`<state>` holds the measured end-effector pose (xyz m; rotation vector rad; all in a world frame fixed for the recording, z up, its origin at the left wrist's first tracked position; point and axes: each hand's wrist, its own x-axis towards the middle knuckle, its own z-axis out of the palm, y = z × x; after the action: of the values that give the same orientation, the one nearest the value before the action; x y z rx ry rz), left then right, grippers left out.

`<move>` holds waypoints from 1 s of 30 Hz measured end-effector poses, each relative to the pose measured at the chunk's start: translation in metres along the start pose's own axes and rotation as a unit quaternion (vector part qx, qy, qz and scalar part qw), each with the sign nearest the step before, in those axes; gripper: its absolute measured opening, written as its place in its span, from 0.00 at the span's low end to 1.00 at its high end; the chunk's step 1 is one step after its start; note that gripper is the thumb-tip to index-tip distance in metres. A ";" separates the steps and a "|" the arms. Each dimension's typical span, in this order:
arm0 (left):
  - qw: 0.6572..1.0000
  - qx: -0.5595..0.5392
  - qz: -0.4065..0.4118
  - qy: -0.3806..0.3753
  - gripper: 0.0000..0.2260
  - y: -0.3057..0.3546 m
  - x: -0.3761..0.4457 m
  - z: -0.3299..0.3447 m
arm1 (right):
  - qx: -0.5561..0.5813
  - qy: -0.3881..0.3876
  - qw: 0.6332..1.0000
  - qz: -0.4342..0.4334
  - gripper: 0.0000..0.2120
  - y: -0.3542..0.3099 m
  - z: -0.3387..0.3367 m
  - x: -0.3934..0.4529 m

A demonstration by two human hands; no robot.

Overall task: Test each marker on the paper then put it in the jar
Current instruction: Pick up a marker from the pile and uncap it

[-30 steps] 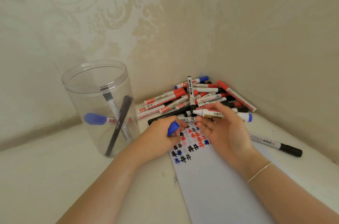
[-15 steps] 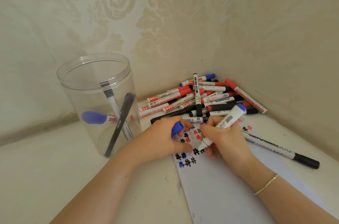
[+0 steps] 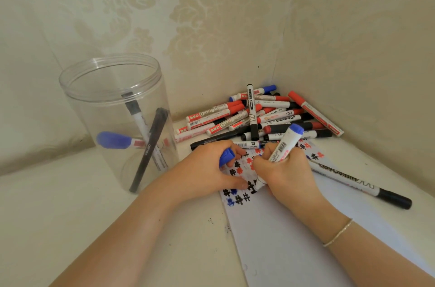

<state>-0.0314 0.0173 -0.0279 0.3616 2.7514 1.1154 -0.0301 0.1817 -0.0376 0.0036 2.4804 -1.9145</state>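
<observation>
A white-barrelled, blue-ended marker (image 3: 283, 145) — light, stiff, smooth plastic, best pinched mid-barrel — is gripped by the right hand (image 3: 286, 175), tip on the marked white paper sheet (image 3: 294, 235); its blue cap (image 3: 226, 156) is held in the left hand's (image 3: 204, 169) curled fingers.

Your marker (image 3: 283, 145), white with a blue end, stands tilted, tip down on the paper (image 3: 294, 239) among black, red and blue hash marks. Its blue cap (image 3: 226, 157) is off. The clear jar (image 3: 113, 89) stands upright left, holding three markers. The pile (image 3: 254, 115) lies in the corner.
</observation>
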 end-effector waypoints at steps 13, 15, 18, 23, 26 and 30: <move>1.000 0.009 -0.001 0.000 0.21 0.002 0.000 0.000 | -0.019 -0.005 1.000 -0.021 0.13 0.000 -0.001 -0.001; 1.000 0.005 -0.001 0.000 0.21 0.002 0.000 0.000 | -0.011 -0.003 1.000 -0.016 0.12 0.000 -0.002 0.000; 1.000 0.005 -0.001 -0.001 0.20 0.002 -0.001 0.000 | 0.008 -0.009 1.000 0.002 0.10 0.000 -0.002 0.001; 1.000 0.008 -0.002 0.002 0.20 0.002 0.000 0.000 | -0.016 -0.025 1.000 0.002 0.12 0.001 -0.002 0.000; 1.000 0.012 0.000 0.001 0.21 0.002 -0.001 0.000 | 0.001 -0.017 1.000 0.011 0.11 0.000 -0.003 0.001; 1.000 0.007 0.003 0.001 0.20 0.003 -0.001 0.000 | -0.004 -0.006 1.000 -0.007 0.11 0.000 -0.001 0.000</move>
<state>-0.0299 0.0190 -0.0254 0.3710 2.7639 1.0979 -0.0303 0.1828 -0.0372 -0.0260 2.4866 -1.9046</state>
